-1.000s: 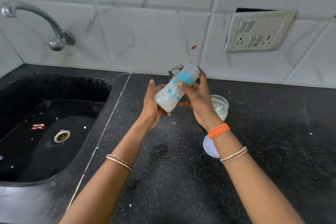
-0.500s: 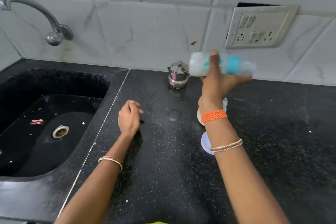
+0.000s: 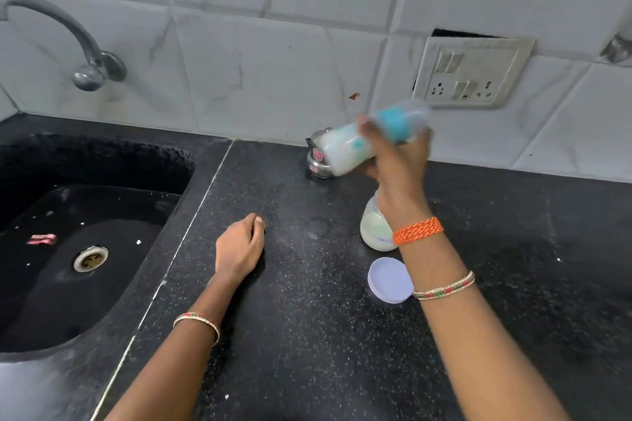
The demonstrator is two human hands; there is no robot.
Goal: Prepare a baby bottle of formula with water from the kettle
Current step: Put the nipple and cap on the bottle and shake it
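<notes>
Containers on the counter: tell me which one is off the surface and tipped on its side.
The baby bottle, gripped in the right hand and blurred. The steel kettle and the open formula jar stand upright on the counter.

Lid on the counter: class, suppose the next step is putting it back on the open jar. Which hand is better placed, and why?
The left hand. It rests free on the counter, while the right hand grips the bottle. The lid and jar sit under the right forearm, so the left must reach across.

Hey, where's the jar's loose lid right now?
The round white lid lies flat on the black counter, just nearer than the open formula jar, partly tucked under the right forearm.
</notes>
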